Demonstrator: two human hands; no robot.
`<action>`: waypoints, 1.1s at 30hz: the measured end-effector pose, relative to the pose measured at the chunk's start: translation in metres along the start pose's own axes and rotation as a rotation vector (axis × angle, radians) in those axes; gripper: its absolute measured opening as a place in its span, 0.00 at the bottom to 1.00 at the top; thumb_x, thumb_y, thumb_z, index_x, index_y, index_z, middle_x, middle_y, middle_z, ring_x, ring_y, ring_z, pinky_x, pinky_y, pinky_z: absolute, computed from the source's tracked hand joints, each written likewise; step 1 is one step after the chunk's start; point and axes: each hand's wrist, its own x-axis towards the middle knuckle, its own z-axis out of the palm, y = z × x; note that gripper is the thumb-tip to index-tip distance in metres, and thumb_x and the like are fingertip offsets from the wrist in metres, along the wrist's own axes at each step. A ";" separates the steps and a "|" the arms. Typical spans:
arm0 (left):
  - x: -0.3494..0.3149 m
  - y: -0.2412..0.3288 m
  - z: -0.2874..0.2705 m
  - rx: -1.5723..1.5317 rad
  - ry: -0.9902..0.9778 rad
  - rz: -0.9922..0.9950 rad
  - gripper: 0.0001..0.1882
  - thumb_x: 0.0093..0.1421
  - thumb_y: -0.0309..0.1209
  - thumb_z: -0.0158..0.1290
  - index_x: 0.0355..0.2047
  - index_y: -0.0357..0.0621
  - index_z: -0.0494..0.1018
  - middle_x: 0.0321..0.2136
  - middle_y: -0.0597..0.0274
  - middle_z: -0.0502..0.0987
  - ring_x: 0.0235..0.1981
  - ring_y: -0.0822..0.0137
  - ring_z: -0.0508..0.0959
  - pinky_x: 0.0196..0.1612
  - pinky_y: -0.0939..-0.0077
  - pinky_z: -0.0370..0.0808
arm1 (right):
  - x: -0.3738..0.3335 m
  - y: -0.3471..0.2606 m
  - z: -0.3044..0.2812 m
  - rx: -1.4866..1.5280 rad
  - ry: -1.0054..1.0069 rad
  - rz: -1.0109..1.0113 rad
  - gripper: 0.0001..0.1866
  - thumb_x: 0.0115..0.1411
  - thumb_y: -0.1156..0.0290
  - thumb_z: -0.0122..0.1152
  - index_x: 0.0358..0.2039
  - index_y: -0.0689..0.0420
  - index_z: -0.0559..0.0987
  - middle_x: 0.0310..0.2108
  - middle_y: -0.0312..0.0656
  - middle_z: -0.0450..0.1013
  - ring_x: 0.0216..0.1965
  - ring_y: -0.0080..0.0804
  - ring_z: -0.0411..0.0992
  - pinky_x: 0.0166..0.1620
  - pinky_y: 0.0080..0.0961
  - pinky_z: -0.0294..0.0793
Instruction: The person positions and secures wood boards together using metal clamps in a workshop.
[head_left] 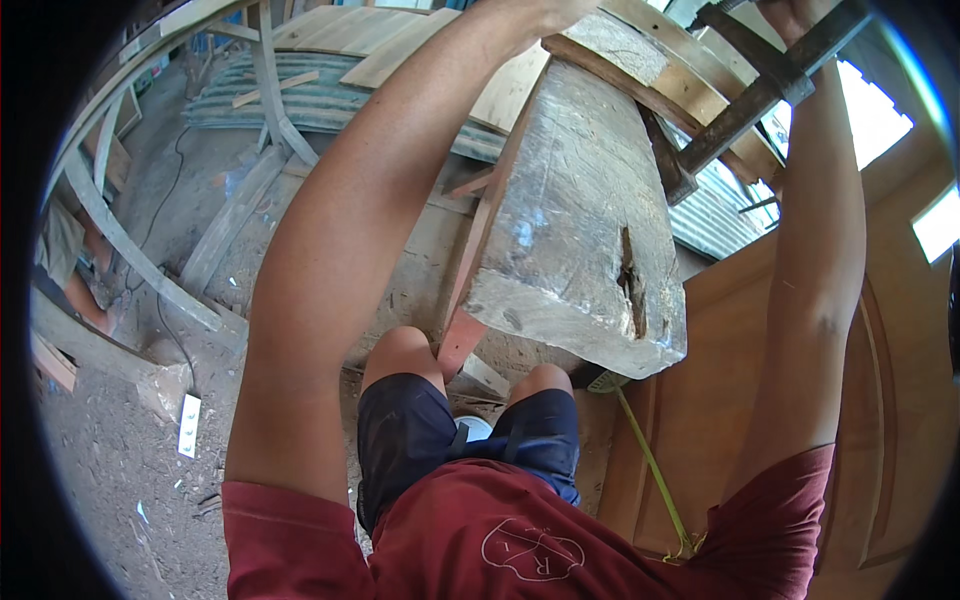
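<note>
My left hand [562, 12] is at the top edge beside a curved wooden piece [625, 45]; its fingers are cut off from sight. My right hand [797, 18] is partly hidden behind a dark metal bar clamp [745, 125], close to its screw end, and its fingers do not show clearly. The clamp slants across the far right end of a thick, worn timber beam [570, 210], next to the curved wood. A deep split runs through the beam's near end, which points toward my knees.
A wooden panelled door [740, 350] stands on the right, with a yellow-green strap [652, 465] beside it. Left are a curved wooden frame [140, 245], a white power strip [188, 426] with its cord on the floor, and another person's arm [85, 300]. Boards [390, 55] lie on corrugated sheets behind.
</note>
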 end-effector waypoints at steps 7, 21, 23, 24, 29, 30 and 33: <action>-0.001 0.001 0.014 -0.156 0.010 0.026 0.30 0.57 0.21 0.47 0.61 0.36 0.53 0.50 0.45 0.68 0.50 0.58 0.72 0.52 0.65 0.72 | 0.092 -0.009 -0.100 0.353 -0.460 0.314 0.13 0.69 0.68 0.53 0.53 0.51 0.75 0.16 0.23 0.56 0.16 0.15 0.56 0.25 0.20 0.62; -0.004 0.007 -0.006 0.006 -0.036 0.047 0.27 0.61 0.30 0.48 0.58 0.38 0.55 0.51 0.45 0.68 0.52 0.58 0.71 0.59 0.60 0.65 | 0.050 0.003 -0.057 0.282 -0.675 0.189 0.35 0.67 0.67 0.60 0.72 0.53 0.59 0.24 0.30 0.65 0.26 0.21 0.67 0.32 0.21 0.72; -0.001 -0.001 -0.004 -0.031 -0.015 0.078 0.25 0.61 0.30 0.48 0.57 0.38 0.55 0.50 0.46 0.68 0.52 0.58 0.71 0.59 0.60 0.65 | 0.058 0.003 -0.065 0.272 -0.857 0.233 0.36 0.68 0.67 0.60 0.73 0.54 0.59 0.24 0.30 0.65 0.26 0.20 0.67 0.32 0.21 0.72; 0.001 -0.004 -0.003 -0.061 0.011 0.109 0.24 0.61 0.29 0.47 0.56 0.39 0.56 0.49 0.47 0.69 0.51 0.58 0.71 0.59 0.60 0.65 | 0.064 -0.001 -0.067 0.179 -0.933 0.215 0.35 0.69 0.66 0.59 0.73 0.54 0.59 0.24 0.29 0.64 0.24 0.20 0.66 0.32 0.21 0.72; -0.002 0.000 0.008 -0.072 0.054 0.066 0.22 0.61 0.28 0.46 0.54 0.39 0.57 0.47 0.49 0.68 0.51 0.59 0.71 0.59 0.63 0.65 | 0.055 -0.009 -0.061 0.007 -0.562 0.074 0.28 0.70 0.67 0.57 0.67 0.54 0.62 0.22 0.28 0.62 0.22 0.19 0.64 0.31 0.21 0.71; -0.001 0.000 0.007 -0.105 0.047 0.071 0.21 0.61 0.28 0.46 0.54 0.39 0.57 0.47 0.50 0.68 0.51 0.60 0.71 0.59 0.64 0.66 | 0.052 -0.009 -0.055 -0.036 -0.512 0.042 0.26 0.70 0.67 0.56 0.66 0.54 0.63 0.21 0.28 0.61 0.21 0.18 0.64 0.30 0.21 0.71; -0.009 0.004 0.002 0.005 0.035 0.078 0.20 0.61 0.28 0.46 0.53 0.39 0.57 0.46 0.51 0.68 0.48 0.62 0.72 0.56 0.66 0.69 | 0.045 -0.005 -0.055 -0.170 -0.378 -0.008 0.21 0.71 0.68 0.55 0.62 0.53 0.65 0.20 0.26 0.60 0.20 0.18 0.62 0.29 0.21 0.69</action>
